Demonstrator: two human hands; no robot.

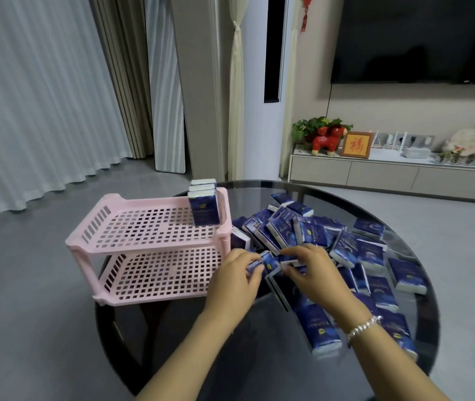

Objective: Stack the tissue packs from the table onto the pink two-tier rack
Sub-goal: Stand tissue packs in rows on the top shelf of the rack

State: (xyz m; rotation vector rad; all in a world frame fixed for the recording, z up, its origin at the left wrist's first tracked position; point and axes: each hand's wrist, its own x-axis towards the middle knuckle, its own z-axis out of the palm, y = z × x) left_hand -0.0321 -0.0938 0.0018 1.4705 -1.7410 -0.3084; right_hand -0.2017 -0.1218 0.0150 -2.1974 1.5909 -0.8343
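Left hand [235, 270] had its fingers curled round one blue tissue pack [261, 263], pinching it at the near edge of the pile. Right hand [311, 269] was bent over the packs just beside it at 3 o'clock, fingertips [288, 254] down among them; whether it actually gripped one I couldn't tell (motion blur, fingers hid the contact). A beaded bracelet [365, 327] sat on the right wrist.

The loose tissue pile [317, 233] spread from 12 to 5 o'clock of the hands across the round dark glass table [216, 357]. The pink two-tier rack [149, 244] stood at 9 to 11 o'clock of the hands, at the table's left edge. Three packs [204, 205] stood upright in a row in the top tier's far right corner; the lower tier showed none.

Risks, as a judgement: the packs were heaped and overlapping, so pulling one out could drag neighbours along or slide them over the slick glass toward the rim at 5 o'clock. The upright row looked narrow-based and might topple if bumped when the next pack went in. The rack sat close to the table edge (a shove could shift it off).
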